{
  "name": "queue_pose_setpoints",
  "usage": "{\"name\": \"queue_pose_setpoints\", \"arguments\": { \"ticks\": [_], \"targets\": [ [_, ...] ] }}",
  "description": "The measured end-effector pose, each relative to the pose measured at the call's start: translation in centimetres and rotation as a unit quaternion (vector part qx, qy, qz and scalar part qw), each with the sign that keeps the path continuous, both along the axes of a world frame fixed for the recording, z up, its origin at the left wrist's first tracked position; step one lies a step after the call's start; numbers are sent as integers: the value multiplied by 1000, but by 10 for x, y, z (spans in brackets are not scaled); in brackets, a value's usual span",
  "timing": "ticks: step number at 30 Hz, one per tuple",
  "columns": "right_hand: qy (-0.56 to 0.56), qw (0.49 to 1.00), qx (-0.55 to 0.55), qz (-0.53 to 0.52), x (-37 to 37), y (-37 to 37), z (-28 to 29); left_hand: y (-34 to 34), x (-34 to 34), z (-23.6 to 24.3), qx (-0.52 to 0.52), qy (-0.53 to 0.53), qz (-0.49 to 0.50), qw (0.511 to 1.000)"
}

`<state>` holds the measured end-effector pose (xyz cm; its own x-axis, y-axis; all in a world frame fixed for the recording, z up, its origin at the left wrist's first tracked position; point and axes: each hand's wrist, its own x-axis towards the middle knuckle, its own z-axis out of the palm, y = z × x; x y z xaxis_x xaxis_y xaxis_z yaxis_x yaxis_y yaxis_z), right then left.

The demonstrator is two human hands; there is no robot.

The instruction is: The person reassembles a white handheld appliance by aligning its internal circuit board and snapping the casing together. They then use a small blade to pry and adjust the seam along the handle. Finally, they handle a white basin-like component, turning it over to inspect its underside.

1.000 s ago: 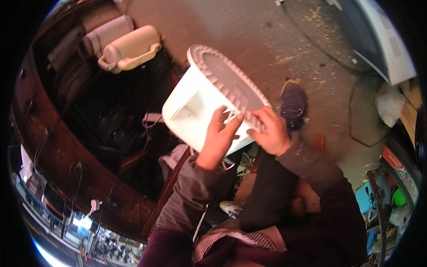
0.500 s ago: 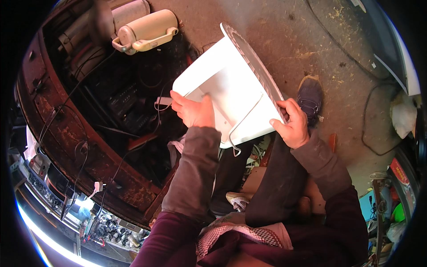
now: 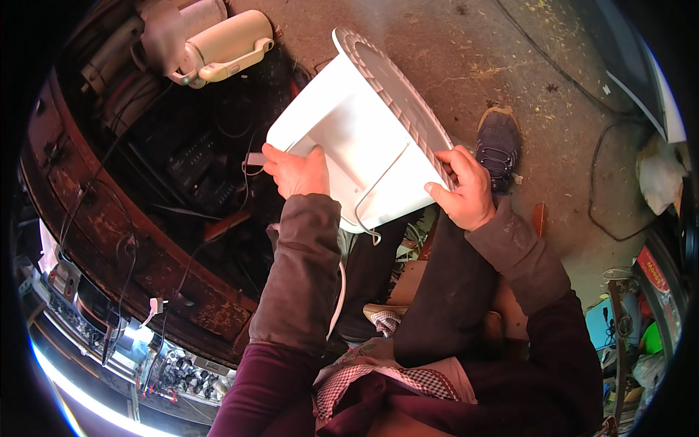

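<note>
A white plastic housing with a round grey ribbed disc along its far right side is held up tilted over my legs. Its hollow opening faces up toward me, and a thin wire or cord crosses its near side. My left hand grips the left edge, thumb over the opening. At the right, my right hand holds the lower end of the disc's rim, fingers behind and thumb on the white side. A white cord hangs beside my left forearm.
A dark wooden cabinet with worn paint stands at left, cables across it. Cream flasks with handles lie at upper left, near a black device. My shoe rests on the brown floor. A black cable runs at upper right.
The whole view has shifted slightly, so the housing and both hands appear further left. Both hands keep the same grip. More of the white cord shows beside my left forearm.
</note>
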<state>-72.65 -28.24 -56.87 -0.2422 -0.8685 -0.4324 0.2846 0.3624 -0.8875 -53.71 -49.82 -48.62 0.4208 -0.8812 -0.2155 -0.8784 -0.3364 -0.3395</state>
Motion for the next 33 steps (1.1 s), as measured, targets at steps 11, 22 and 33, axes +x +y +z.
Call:
{"name": "queue_pose_setpoints", "arguments": {
  "ticks": [11, 22, 33],
  "targets": [
    [34, 999, -9, 7, -4, 0, 4, 2, 9, 0, -1, 4, -34, 999],
    [49, 999, -23, 4, 1, 1, 0, 1, 7, -1, -1, 26, -2, 1000],
    [42, 999, -20, -20, -5, 4, -3, 24, -24, 29, -6, 151, -364, 919]
  ]
}}
